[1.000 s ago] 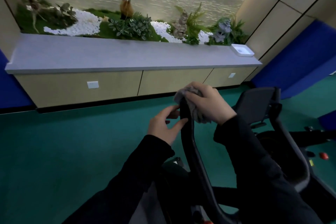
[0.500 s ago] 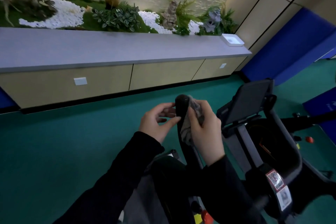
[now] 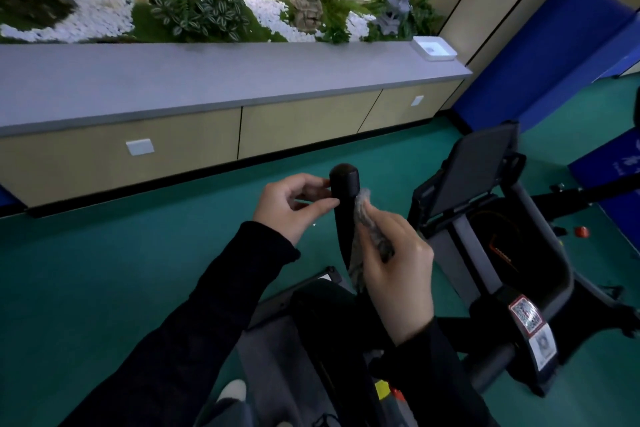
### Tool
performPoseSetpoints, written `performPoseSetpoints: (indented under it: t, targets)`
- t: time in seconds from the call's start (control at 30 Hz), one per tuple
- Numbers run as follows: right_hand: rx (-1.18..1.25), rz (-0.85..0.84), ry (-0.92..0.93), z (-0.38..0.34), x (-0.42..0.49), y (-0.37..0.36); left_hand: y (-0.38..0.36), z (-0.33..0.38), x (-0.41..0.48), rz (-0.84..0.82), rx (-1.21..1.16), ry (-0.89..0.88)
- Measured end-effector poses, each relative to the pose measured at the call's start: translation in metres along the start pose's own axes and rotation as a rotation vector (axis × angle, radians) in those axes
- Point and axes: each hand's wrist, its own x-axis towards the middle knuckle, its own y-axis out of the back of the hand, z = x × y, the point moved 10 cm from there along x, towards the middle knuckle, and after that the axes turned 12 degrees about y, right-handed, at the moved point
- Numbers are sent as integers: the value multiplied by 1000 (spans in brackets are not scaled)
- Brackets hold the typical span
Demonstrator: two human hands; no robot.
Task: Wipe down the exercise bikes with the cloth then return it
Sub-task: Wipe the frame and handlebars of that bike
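Green floor [image 3: 104, 288], grey-topped cabinet [image 3: 207, 80], planter [image 3: 194, 17].

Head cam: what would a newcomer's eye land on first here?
Centre frame, the right hand holds a grey cloth against a black handlebar post, while the left hand touches the post's other side with its fingertips. Across the top, a planter bed of white pebbles and green plants stands out above a long grey ledge. A dark console rises at right.
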Motion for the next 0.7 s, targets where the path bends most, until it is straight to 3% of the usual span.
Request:
performPoseSetpoints:
  t: [0.23, 0.43, 0.53, 0.7]
  targets:
    - [-76, 56, 145, -18, 4, -4, -2, 3, 6, -61, 18, 37]
    - [-247, -150, 253, -21, -14, -14, -1, 0, 8, -73, 49, 75]
    - [-88, -81, 119, -13, -20, -3, -2, 1, 6, -73, 56, 52]
    - [218, -70, -319, 24, 5, -21, -3, 2, -1, -43, 53, 24]
